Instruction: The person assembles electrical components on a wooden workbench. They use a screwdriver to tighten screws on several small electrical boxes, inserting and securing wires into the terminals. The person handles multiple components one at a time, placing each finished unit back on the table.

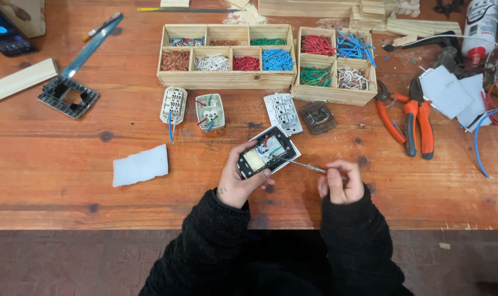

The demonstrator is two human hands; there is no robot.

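Here, on a worn orange-brown wooden workbench [68, 164], the left hand [239, 181] wraps its fingers round the edges of a small black-framed rectangular plastic switch module [268, 152], tilted up just below a long wooden compartment box of coloured wire offcuts [227, 55]. The right hand [341, 181] pinches a thin metal screwdriver [298, 163], tip in the module. The module looks light, rigid and brittle (exposed wiring inside); its outer frame seems the safest grip.

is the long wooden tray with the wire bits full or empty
Partly filled: the long wooden compartment tray holds a low bundle of coloured wire pieces in every visible compartment, with wall showing above them.
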